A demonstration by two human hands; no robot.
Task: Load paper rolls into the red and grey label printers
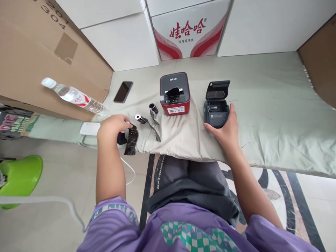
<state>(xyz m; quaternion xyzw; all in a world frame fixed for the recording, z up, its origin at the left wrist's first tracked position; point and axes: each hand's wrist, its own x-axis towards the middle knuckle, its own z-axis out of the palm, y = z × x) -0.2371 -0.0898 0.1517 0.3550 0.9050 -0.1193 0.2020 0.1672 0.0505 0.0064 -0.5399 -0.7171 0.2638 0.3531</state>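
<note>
The right hand (225, 128) rests against the near right corner of the dark printer (216, 111), fingers spread loosely along its side and front, not clamped. Its lid stands open toward the far side and the bay inside looks empty. The left hand (113, 126), well to the left of the printer, has its fingers curled together on a black ribbon strip (131, 139) that hangs over the cloth's (262, 105) near edge; whether they also pinch something beneath I cannot tell. Between that hand and the printer lie two spools (147, 115) with a loose tail of ribbon trailing from them, and a red printer (175, 93) just left of the dark one.

The risks, as I judge them: the slack ribbon could crease, twist or smear with fingerprints while gripped bare-handed; the strip draped over the edge could slide to the floor; a spool could roll off the soft cloth. The dark printer, held only lightly, may skid if pushed
</note>
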